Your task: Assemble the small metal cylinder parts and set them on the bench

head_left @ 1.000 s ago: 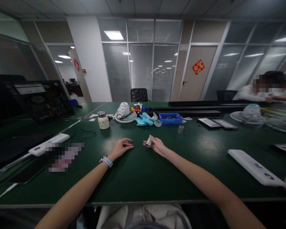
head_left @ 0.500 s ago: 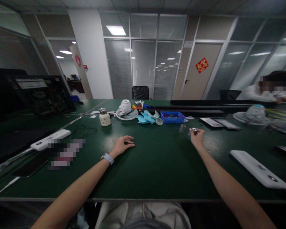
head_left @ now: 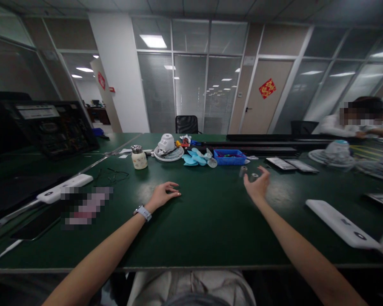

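Observation:
My right hand [head_left: 258,183] is open, its thumb and fingers spread around a small metal-topped cylinder [head_left: 254,176] on the green table [head_left: 204,229]. I cannot tell whether the fingers touch it. Just to its left stands a second small cylinder [head_left: 243,171] of the same kind, upright. My left hand [head_left: 164,195] rests on the table with nothing in it, fingers stretched and a little apart. A watch [head_left: 143,212] is on that wrist. The lower part of the nearer cylinder is hidden behind my right hand.
Farther back sit a cream jar [head_left: 139,158], a white fan part [head_left: 167,148], blue fan blades [head_left: 196,158] and a blue bin [head_left: 230,157]. White power strips [head_left: 341,223] lie at both sides. At far right, a person [head_left: 335,127] sits by wrapped items.
My right hand has opened and let go of the small cylinder, which now stands beside the other one. My left hand has stayed in place. The view has shifted slightly.

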The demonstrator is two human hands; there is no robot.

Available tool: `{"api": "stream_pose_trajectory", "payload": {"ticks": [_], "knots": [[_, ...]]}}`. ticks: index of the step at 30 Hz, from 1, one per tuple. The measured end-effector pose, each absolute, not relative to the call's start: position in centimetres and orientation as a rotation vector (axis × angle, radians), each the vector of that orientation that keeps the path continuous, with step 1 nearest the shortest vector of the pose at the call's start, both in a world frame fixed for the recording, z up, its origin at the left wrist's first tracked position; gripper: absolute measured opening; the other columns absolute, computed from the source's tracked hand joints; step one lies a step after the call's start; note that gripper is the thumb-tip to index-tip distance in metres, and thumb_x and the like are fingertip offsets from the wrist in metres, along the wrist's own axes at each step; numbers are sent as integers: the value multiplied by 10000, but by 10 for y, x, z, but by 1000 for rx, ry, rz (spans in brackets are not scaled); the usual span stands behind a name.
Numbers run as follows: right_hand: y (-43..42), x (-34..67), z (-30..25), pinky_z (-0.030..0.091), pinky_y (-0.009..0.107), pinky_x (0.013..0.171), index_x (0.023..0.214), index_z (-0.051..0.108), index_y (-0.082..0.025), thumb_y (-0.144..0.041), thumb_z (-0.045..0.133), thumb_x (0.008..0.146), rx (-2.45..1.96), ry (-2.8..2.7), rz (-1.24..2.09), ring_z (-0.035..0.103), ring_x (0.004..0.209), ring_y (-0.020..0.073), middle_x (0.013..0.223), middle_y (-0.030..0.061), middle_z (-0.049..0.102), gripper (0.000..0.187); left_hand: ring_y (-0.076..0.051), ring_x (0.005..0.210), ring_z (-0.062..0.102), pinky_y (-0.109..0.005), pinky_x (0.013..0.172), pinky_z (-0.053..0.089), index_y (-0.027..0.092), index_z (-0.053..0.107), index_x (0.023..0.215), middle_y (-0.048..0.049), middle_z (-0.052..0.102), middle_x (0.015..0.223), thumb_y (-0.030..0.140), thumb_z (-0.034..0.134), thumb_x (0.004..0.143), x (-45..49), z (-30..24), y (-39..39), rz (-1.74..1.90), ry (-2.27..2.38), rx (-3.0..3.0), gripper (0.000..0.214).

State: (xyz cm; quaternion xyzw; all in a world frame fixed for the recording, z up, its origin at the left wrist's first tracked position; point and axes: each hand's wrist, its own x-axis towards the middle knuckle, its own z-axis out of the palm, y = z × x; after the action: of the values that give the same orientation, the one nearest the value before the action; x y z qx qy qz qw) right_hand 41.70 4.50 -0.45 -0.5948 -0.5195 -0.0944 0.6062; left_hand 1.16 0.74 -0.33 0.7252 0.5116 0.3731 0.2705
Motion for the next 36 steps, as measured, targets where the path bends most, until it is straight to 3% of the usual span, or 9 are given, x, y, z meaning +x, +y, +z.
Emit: {"api": "stream_pose_trajectory", "payload": {"ticks": [3,7,10,12,16,21,27,36], "knots": [[19,347,6,342,499,1018,1157,539,-190,-365,567,830,-1213,-1666,-39,500,1161,278,1210,133,559,372,-233,932,685,-359,852,502,186,628,1062,-77,743,939,581,568,777,13,-2,9,1110,1456,1806,490],[5,251,1,357,483,1009,1220,597,-265,-434,576,852,-1019,-2146,325,498,1201,265,1286,89,577,406,-240,879,689,-356,796,512,148,623,1003,-115,735,897,652,413,822,11,-2,13,1290,1553,1618,575],[9,203,-4,373,426,1009,1219,622,-253,-430,606,844,-967,-2311,364,515,1200,242,1298,76,588,415,-245,830,691,-355,750,519,138,623,972,-130,728,862,672,382,816,8,-4,15,1363,1585,1562,607],[13,186,-6,405,374,977,1126,684,-247,-377,602,859,-954,-2359,336,564,1135,216,1217,57,646,307,-248,808,691,-355,737,518,137,630,942,-131,725,831,668,382,814,8,-5,15,1374,1602,1569,599],[18,179,-7,444,308,906,1004,733,-257,-297,582,882,-950,-2372,304,626,1007,178,1057,16,718,198,-239,783,689,-346,726,510,153,637,918,-106,724,798,629,398,822,11,-2,13,1330,1605,1642,542],[15,176,-4,432,329,931,1178,651,-265,-358,626,854,-968,-2377,217,615,1047,192,1149,39,684,338,-227,778,677,-330,726,500,166,633,901,-85,721,798,588,416,828,14,2,8,1311,1618,1689,481],[17,166,-4,463,276,896,1055,719,-282,-280,568,892,-1028,-2416,264,655,982,168,1052,14,723,222,-225,773,669,-325,702,496,170,623,883,-92,714,822,562,403,835,10,-2,12,1356,1711,1660,452],[10,182,-3,484,265,906,1016,728,-309,-116,543,861,-952,-2350,322,681,943,148,1005,-38,733,309,-228,767,667,-335,712,485,170,624,881,-89,715,807,550,391,840,9,0,11,1331,1719,1697,448]]}}
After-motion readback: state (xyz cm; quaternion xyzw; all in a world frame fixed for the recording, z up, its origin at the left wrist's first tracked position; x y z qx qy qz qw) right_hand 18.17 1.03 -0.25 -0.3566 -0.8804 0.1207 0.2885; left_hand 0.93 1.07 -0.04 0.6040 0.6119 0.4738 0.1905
